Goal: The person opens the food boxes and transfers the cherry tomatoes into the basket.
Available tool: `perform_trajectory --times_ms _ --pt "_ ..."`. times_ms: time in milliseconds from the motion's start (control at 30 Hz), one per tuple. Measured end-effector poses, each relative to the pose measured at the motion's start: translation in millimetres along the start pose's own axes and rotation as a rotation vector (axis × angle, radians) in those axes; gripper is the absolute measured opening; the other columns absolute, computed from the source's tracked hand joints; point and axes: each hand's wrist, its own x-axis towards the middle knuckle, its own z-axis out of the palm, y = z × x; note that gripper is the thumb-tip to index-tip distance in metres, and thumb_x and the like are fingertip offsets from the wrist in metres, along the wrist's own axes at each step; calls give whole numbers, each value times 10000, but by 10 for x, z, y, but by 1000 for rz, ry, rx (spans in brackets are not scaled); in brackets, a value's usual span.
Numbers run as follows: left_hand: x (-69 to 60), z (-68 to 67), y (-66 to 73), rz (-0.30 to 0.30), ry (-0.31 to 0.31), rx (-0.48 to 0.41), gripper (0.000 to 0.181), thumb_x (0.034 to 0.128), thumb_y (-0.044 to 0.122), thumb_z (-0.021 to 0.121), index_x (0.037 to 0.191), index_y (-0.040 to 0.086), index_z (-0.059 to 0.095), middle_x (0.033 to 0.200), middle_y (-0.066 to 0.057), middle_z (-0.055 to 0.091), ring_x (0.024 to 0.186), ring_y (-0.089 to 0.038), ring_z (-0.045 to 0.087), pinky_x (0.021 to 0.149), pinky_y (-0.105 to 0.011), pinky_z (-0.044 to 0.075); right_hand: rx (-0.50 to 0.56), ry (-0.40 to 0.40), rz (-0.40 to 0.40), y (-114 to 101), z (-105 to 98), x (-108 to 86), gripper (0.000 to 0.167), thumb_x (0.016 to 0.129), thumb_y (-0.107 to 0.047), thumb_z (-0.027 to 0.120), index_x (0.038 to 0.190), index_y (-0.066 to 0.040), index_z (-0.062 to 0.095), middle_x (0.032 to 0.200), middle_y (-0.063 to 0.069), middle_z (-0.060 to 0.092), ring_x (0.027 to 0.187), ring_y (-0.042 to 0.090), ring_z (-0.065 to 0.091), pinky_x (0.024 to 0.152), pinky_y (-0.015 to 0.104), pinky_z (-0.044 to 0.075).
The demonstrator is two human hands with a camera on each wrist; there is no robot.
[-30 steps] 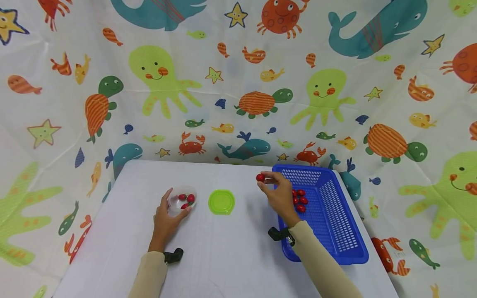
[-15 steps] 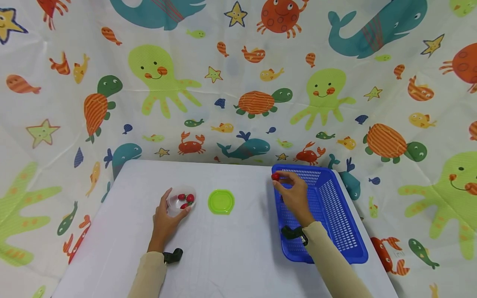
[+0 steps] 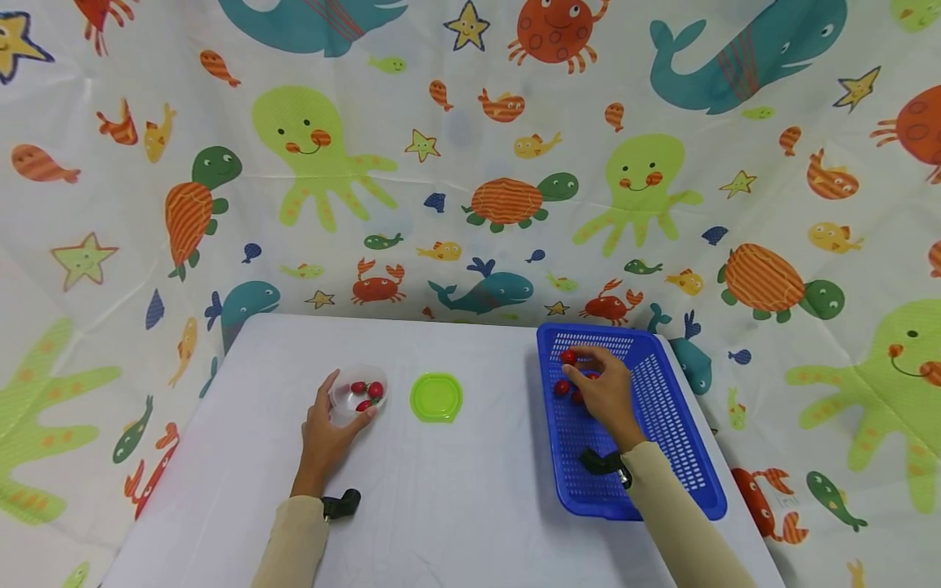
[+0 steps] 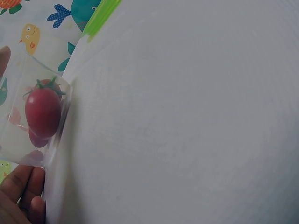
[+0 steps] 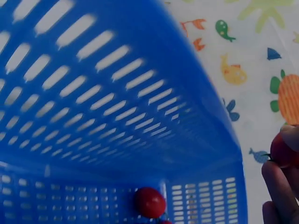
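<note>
Tomato (image 3: 568,357) farther right, between right fingers (image 5: 278,185)

I had a bright, evenly lit head view; the left wrist view looked dim and grey, the right blurred the basket (image 5: 163,42) at upper centre.

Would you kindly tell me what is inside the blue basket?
Red tomatoes lie inside it. The right hand, pinching another tomato, hides part of the basket, so their full number cannot be seen.
</note>
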Motion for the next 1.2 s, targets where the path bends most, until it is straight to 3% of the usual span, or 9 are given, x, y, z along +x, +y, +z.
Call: perform_trajectory --times_ms 100,367,700,933,1200 --pt "-2 -1 3 2 0 -2 1049 900 595 785 1706 391 145 1741 -167 297 1550 -462 325 1188 -816 280 -32 -19 15 53 -44 2 352 959 -240 816 1292 -161 734 1285 113 729 1123 321 729 938 538 645" --pt "3 2 -7 4 1 -6 1051 899 592 787 1707 388 146 1741 -166 298 1555 -465 319 1188 -818 276 -110 -67 46 148 -93 -16 389 960 -220 812 1325 -123 719 1314 165 703 1141 359 714 952 557 638" --pt "-4 0 8 10 1 -13 1050 898 578 795 1706 378 155 1738 -167 304 1555 -460 319 1198 -820 252 -133 -150 81 261 -112 -11 373 952 -162 816 1313 -139 724 1263 171 717 1089 349 725 794 410 683" --pt "3 -6 -4 10 -1 -6 1056 897 579 794 1708 380 147 1739 -168 302 1558 -461 310 1202 -822 237 -179 -189 69 362 -85 -5 338 940 -148 826 1268 -130 744 1115 149 723 962 290 683 728 294 640" --pt "-1 21 -25 16 9 -5 1073 880 596 803 1705 392 147 1736 -164 310 1547 -463 319 1180 -833 264 -233 -233 45 467 -84 9 333 928 -127 834 1249 -94 754 1039 134 742 900 247 668 802 354 642"
